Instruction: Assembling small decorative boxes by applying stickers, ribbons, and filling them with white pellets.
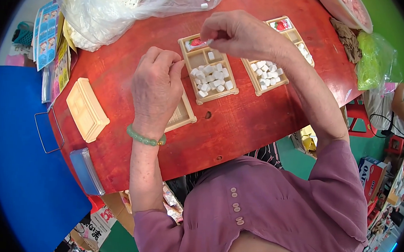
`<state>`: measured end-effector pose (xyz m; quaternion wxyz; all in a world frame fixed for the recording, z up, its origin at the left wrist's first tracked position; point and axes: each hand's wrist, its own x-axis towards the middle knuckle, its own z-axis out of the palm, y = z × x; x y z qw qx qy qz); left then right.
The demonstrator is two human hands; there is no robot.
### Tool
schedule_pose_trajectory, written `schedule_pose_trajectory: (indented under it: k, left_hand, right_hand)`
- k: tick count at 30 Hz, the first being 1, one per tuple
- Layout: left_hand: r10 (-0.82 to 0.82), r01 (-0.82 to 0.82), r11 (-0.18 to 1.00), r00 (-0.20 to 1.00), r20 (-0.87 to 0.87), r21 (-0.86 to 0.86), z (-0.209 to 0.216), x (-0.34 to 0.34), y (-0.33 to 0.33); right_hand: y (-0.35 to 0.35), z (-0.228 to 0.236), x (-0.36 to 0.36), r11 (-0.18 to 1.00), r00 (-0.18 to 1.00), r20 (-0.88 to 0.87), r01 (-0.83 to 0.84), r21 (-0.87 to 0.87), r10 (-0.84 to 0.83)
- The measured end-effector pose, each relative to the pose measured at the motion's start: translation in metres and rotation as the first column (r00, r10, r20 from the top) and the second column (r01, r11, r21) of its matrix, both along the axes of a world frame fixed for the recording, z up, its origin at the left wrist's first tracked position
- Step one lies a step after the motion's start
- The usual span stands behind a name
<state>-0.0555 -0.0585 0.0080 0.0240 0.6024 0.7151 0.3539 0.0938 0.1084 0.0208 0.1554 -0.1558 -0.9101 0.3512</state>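
Note:
My left hand (157, 87), with a green bead bracelet (144, 140) at the wrist, has its fingers curled together over a beige compartment tray (183, 120). The hand hides much of that tray, and what the fingers hold, if anything, is hidden. My right hand (234, 34) is pinched above the far end of the middle tray (235, 92), with a small white bit showing at the fingertips. Marshmallows (211, 77), small and white, fill that tray's near compartment; a single marshmallow (211, 55) lies in a smaller one. A strawberry-printed packet (196, 43) sits at its far end.
Right of the middle tray, another tray (263, 92) holds marshmallows. A large clear bag (97, 18) of marshmallows lies at the far left of the red table (249, 124). Stacked beige trays (88, 111) stand at left. A bowl (355, 12) with pink contents is far right.

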Motion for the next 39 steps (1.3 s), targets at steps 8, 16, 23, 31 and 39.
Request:
schedule_pose_trajectory:
  k: [8, 16, 23, 31, 39]
  left_hand:
    - [-0.03, 0.027, 0.999, 0.992, 0.125, 0.026, -0.003, 0.002, 0.001]
    - [-0.033, 0.023, 0.999, 0.973, 0.23, 0.047, -0.007, -0.001, 0.0]
    - [-0.009, 0.0, 1.0, 0.897, 0.442, 0.02, 0.001, 0.009, -0.001]
    - [-0.26, 0.234, 0.965, 0.914, 0.311, 0.12, 0.003, 0.075, 0.029]
    - [-0.321, 0.318, 0.946, 0.897, 0.304, 0.061, -0.014, 0.113, 0.049]
  right_hand:
    - [-0.012, 0.0, -0.009, 0.979, 0.959, 0.283, -0.087, 0.182, 0.033]
    - [-0.025, -0.001, -0.016, 0.951, 0.961, 0.276, -0.114, 0.289, 0.032]
    - [-0.005, 0.014, 0.018, 0.998, 0.998, 0.063, -0.003, 0.067, -0.002]
    - [0.003, 0.018, 0.089, 0.954, 0.989, 0.119, 0.113, -0.277, -0.083]
    - [-0.008, 0.009, 0.121, 0.966, 0.97, 0.152, 0.212, -0.145, -0.19]
